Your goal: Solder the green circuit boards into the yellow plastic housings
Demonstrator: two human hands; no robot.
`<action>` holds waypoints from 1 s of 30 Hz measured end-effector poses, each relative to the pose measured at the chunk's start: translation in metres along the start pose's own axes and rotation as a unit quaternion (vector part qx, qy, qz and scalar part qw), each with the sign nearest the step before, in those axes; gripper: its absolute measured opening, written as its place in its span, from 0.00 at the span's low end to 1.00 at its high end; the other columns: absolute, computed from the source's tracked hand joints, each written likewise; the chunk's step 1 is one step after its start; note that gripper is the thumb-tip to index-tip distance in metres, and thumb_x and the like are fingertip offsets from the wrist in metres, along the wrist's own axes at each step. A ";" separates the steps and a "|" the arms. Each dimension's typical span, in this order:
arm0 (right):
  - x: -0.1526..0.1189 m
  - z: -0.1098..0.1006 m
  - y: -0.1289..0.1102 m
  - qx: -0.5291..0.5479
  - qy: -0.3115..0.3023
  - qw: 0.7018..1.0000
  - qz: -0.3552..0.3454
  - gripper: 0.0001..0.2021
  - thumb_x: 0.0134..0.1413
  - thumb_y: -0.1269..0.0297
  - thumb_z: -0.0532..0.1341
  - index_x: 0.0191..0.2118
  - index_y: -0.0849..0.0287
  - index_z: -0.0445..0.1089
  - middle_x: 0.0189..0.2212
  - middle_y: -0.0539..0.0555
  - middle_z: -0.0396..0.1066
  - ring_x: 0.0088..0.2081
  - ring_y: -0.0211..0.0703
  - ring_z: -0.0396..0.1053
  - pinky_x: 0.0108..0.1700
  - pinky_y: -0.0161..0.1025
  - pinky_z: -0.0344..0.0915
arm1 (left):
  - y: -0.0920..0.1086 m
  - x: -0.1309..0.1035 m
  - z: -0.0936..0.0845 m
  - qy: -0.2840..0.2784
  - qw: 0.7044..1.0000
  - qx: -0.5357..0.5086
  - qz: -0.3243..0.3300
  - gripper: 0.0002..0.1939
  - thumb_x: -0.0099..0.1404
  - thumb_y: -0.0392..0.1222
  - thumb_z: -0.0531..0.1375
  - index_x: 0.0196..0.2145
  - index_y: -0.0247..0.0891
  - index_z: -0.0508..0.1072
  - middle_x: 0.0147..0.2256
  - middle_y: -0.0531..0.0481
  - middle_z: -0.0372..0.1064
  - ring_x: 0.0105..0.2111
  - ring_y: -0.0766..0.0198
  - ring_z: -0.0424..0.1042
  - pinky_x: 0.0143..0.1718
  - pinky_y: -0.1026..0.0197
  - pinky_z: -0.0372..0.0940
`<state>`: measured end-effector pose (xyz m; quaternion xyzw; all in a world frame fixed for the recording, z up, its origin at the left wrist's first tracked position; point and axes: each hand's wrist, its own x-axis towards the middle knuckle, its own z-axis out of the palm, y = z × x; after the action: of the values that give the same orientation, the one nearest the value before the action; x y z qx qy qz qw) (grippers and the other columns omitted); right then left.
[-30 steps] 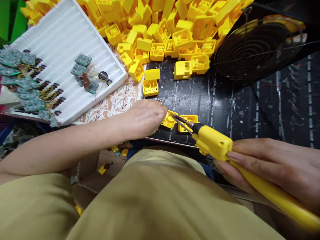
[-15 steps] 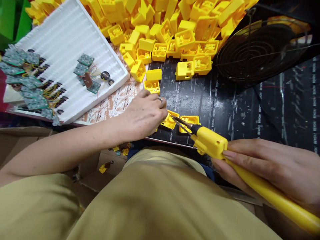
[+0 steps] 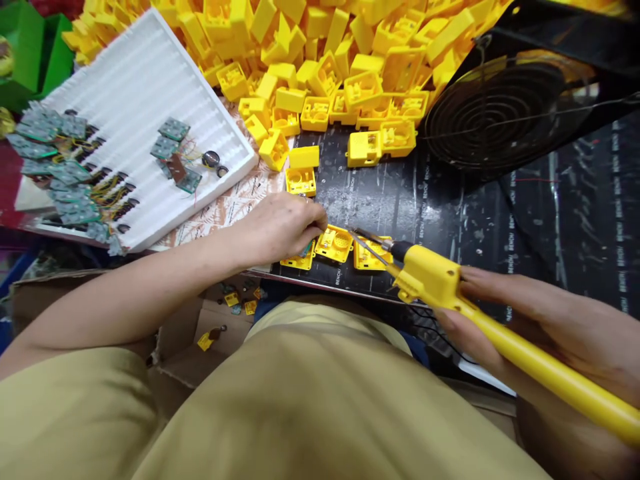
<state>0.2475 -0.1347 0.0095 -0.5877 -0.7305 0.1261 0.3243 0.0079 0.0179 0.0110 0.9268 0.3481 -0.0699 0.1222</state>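
Observation:
My right hand is wrapped around a yellow soldering iron, whose dark tip and thin metal feed tube point left. The tip hovers around the gap between two open yellow plastic casings, the middle one and the right one. Bent over the left casing, my left hand has its fingers curled together by the middle casing's upper left corner; what they pinch, if anything, is hidden. A bit of green board shows in the left casing. Just beyond my knuckles stands another open yellow casing.
A white foam tray on the left carries green circuit boards with wires and small round speakers. Yellow casings are heaped at the back. A black fan stands at right. Below the bench edge is a cardboard box.
My left hand has shifted slightly left and curled its fingers, uncovering the middle and left casings. The soldering iron's tip has drawn back from inside the middle casing, moving slightly right.

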 end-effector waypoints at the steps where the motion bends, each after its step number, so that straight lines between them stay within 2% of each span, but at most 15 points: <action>1: 0.001 0.001 -0.001 0.024 0.000 1.000 0.010 0.14 0.57 0.64 0.64 0.49 0.47 0.68 0.36 0.50 0.76 0.32 0.42 0.76 0.26 0.36 0.74 | 0.000 0.000 0.000 0.005 1.000 0.014 0.003 0.11 0.64 0.36 0.55 0.36 0.36 0.78 0.33 0.47 0.77 0.34 0.59 0.75 0.34 0.61 0.62; 3: 0.004 0.003 -0.002 0.063 0.024 0.998 0.005 0.10 0.54 0.67 0.67 0.41 0.48 0.69 0.32 0.48 0.75 0.32 0.42 0.75 0.31 0.37 0.77 | 0.001 0.002 0.002 0.020 0.999 0.043 0.010 0.11 0.64 0.37 0.54 0.35 0.37 0.78 0.32 0.47 0.77 0.35 0.58 0.75 0.36 0.59 0.62; 5: 0.008 0.007 -0.002 0.075 0.034 0.996 -0.042 0.09 0.52 0.70 0.67 0.36 0.50 0.67 0.29 0.46 0.73 0.30 0.38 0.74 0.33 0.34 0.77 | 0.002 0.005 0.004 0.027 0.998 0.058 0.011 0.12 0.63 0.38 0.54 0.35 0.38 0.78 0.31 0.48 0.76 0.34 0.59 0.75 0.37 0.58 0.62; 7: 0.012 0.010 0.000 0.074 0.029 0.993 -0.090 0.06 0.55 0.68 0.65 0.34 0.53 0.66 0.26 0.46 0.72 0.28 0.35 0.73 0.32 0.29 0.75 | 0.003 0.007 0.003 0.017 0.998 0.055 -0.003 0.12 0.62 0.39 0.54 0.35 0.38 0.78 0.29 0.48 0.76 0.32 0.59 0.74 0.35 0.59 0.62; 10: 0.014 0.011 0.006 0.048 0.008 0.992 -0.113 0.06 0.62 0.63 0.60 0.32 0.54 0.67 0.25 0.48 0.72 0.29 0.34 0.73 0.34 0.28 0.74 | 0.004 0.008 0.000 -0.007 0.999 0.038 -0.021 0.12 0.60 0.38 0.55 0.34 0.37 0.79 0.27 0.48 0.75 0.30 0.60 0.74 0.31 0.61 0.60; 14: 0.017 0.011 0.008 0.022 -0.008 0.992 -0.122 0.09 0.63 0.60 0.58 0.32 0.55 0.67 0.26 0.50 0.72 0.29 0.34 0.73 0.34 0.27 0.73 | 0.005 0.011 -0.004 -0.030 0.998 0.015 -0.046 0.11 0.58 0.38 0.56 0.33 0.37 0.79 0.27 0.49 0.75 0.28 0.61 0.73 0.27 0.63 0.56; 17: 0.024 0.014 0.005 0.006 -0.010 0.987 -0.160 0.09 0.63 0.61 0.58 0.32 0.57 0.68 0.25 0.50 0.72 0.29 0.33 0.73 0.35 0.26 0.72 | 0.005 0.015 -0.007 -0.046 0.997 0.008 -0.060 0.10 0.56 0.38 0.57 0.32 0.38 0.79 0.27 0.50 0.75 0.28 0.62 0.72 0.27 0.63 0.54; 21: 0.036 0.012 0.002 -0.005 -0.002 0.972 -0.235 0.07 0.58 0.66 0.64 0.32 0.57 0.65 0.24 0.47 0.72 0.26 0.29 0.72 0.33 0.23 0.71 | 0.005 0.022 -0.011 -0.078 0.995 0.004 -0.057 0.10 0.55 0.37 0.58 0.31 0.40 0.79 0.28 0.51 0.75 0.28 0.62 0.72 0.26 0.64 0.54; 23: 0.037 0.006 0.002 0.000 -0.015 0.973 -0.232 0.06 0.58 0.66 0.64 0.33 0.57 0.65 0.25 0.47 0.73 0.26 0.30 0.72 0.33 0.25 0.72 | 0.006 0.024 -0.013 -0.086 0.995 0.002 -0.050 0.10 0.55 0.36 0.58 0.31 0.40 0.79 0.27 0.51 0.75 0.28 0.62 0.71 0.25 0.64 0.53; 26: 0.032 -0.004 0.010 -0.010 -0.035 0.982 -0.184 0.03 0.59 0.64 0.63 0.34 0.54 0.68 0.27 0.47 0.74 0.26 0.34 0.72 0.27 0.29 0.72 | 0.006 0.026 -0.015 -0.088 0.995 0.002 -0.043 0.09 0.55 0.35 0.58 0.30 0.39 0.79 0.26 0.51 0.75 0.27 0.64 0.71 0.25 0.64 0.52; 28: 0.027 -0.009 0.018 -0.004 -0.025 0.989 -0.145 0.03 0.56 0.65 0.65 0.36 0.52 0.70 0.29 0.47 0.74 0.26 0.35 0.73 0.23 0.30 0.71 | 0.006 0.027 -0.015 -0.089 0.995 0.004 -0.041 0.09 0.55 0.35 0.58 0.31 0.39 0.79 0.26 0.51 0.75 0.26 0.65 0.70 0.26 0.64 0.53; 30: 0.022 -0.012 0.028 0.028 -0.003 0.990 -0.140 0.07 0.54 0.65 0.66 0.38 0.50 0.70 0.30 0.47 0.74 0.27 0.37 0.73 0.22 0.31 0.71 | 0.006 0.027 -0.016 -0.093 0.995 0.004 -0.038 0.09 0.55 0.34 0.58 0.31 0.39 0.79 0.26 0.51 0.75 0.25 0.65 0.70 0.26 0.64 0.54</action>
<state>0.2746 -0.1088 0.0101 -0.4700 -0.8027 0.1017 0.3527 0.0330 0.0347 0.0220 0.9030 0.3698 -0.1616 0.1471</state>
